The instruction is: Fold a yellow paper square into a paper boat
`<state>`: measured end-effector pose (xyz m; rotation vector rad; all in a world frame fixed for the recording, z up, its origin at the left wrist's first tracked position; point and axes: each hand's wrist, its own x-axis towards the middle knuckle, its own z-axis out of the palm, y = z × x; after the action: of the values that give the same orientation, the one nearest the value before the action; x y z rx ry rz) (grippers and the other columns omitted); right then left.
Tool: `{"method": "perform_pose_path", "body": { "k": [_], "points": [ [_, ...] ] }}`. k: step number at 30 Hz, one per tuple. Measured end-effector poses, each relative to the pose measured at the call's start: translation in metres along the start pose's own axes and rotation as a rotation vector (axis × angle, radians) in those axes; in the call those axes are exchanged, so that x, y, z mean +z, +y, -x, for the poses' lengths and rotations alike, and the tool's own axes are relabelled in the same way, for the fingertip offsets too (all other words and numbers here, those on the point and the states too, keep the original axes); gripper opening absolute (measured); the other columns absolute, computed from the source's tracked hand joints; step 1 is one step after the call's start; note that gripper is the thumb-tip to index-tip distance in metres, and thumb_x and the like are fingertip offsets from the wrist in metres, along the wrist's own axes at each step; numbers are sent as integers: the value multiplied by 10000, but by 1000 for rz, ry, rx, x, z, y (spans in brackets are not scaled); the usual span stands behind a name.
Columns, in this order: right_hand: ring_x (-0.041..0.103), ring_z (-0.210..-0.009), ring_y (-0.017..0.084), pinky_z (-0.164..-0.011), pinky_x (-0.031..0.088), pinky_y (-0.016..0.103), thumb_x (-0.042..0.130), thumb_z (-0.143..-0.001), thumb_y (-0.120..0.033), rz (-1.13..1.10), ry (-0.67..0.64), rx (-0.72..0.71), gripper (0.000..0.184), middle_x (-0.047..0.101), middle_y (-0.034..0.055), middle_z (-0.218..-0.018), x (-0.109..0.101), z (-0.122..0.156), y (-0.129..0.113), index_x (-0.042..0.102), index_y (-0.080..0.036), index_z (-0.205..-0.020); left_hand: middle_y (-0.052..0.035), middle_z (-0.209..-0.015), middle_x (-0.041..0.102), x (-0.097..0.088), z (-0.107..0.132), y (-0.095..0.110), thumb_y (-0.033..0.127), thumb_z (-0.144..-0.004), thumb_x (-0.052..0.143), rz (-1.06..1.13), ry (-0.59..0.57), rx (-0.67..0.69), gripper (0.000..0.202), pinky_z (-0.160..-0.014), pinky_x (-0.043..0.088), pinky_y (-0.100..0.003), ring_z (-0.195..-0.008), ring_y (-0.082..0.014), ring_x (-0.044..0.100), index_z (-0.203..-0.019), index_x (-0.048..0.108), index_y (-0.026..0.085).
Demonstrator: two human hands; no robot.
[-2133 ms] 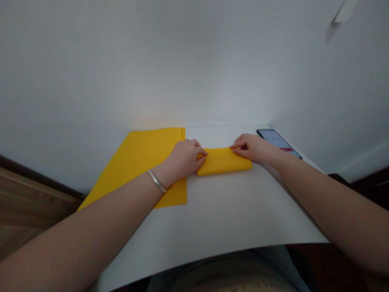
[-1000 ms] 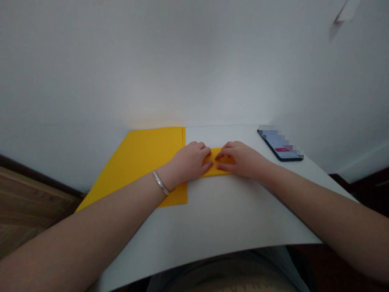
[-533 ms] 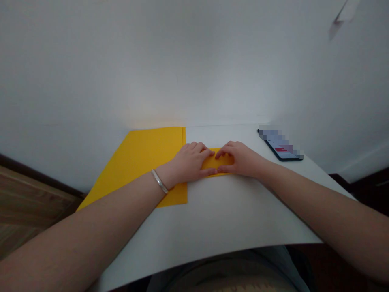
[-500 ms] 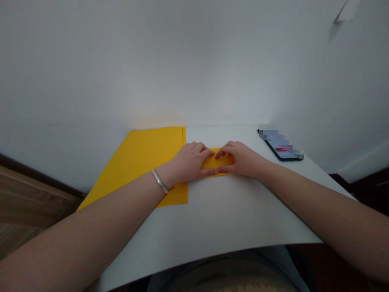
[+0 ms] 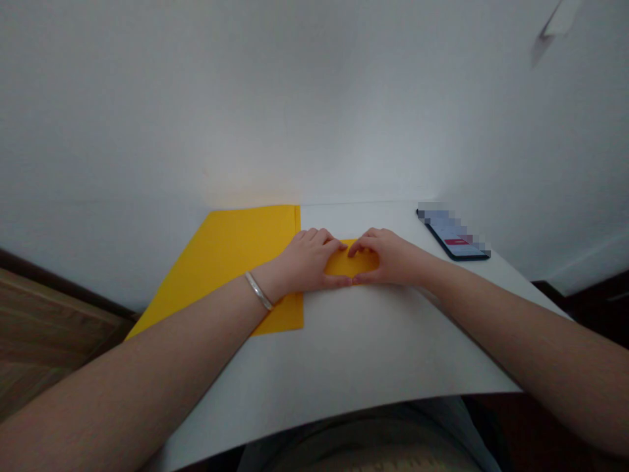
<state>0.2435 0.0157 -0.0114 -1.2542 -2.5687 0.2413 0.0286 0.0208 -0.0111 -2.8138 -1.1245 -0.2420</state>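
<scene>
The wall (image 5: 314,111) rises pale at 12 o'clock, behind the white desk (image 5: 354,354), where the person has both bare arms laid forward. I take the desk's middle as the centre of my clock. Between 9 and 10 o'clock lies the large yellow sheet (image 5: 226,249), flat, with a thin line at its far right edge, so maybe it has more than one layer. The left forearm passes over it.

Just beyond the centre, toward 12 o'clock, lies the small yellow piece (image 5: 348,264), flat, between and partly under the hands. The left hand (image 5: 307,262) holds it from its 9 o'clock side, the right hand (image 5: 400,259) from its 3 o'clock side. Each grip is curved and closed over the piece, fingers toward the far edge, thumb on the near edge. The thumb tips almost meet.

As I judge, the piece is already brought to a narrow shape and now its near edge is being worked; how many layers it has, or how much is left, I cannot tell.

At 2 o'clock rests the phone (image 5: 457,242), its screen partly blurred. Smallest is the silver bangle (image 5: 259,290) around the left wrist.
</scene>
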Motion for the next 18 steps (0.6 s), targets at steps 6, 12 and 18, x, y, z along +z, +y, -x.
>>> {"method": "perform_pose_path", "body": {
  "k": [6, 12, 18],
  "points": [
    [569, -957, 257, -878, 458, 410, 729, -663, -525, -4, -19, 13, 469, 621, 86, -1013, -1, 0, 1, 680, -257, -1045, -110, -1153, 582, -1, 1, 0, 687, -782, 515, 3, -7, -4, 638, -913, 374, -368, -1059, -269, 518, -1196, 580, 207],
    [573, -967, 259, -879, 457, 416, 740, -654, -511, -2, -45, 23, 478, 616, 79, -1031, -4, 0, 1, 677, -278, -1066, -113, -1204, 574, -3, 1, -4, 670, -758, 561, 21, -55, 7, 667, -939, 370, -379, -1084, -284, 511, -1226, 568, 195],
    [571, -978, 268, -871, 457, 421, 752, -624, -531, 33, -72, 65, 532, 609, 72, -1054, -7, 2, 1, 661, -289, -1088, -106, -1255, 560, -2, 1, -9, 656, -762, 573, 44, -91, 36, 690, -979, 364, -373, -1129, -278, 499, -1280, 539, 202]
  ]
}}
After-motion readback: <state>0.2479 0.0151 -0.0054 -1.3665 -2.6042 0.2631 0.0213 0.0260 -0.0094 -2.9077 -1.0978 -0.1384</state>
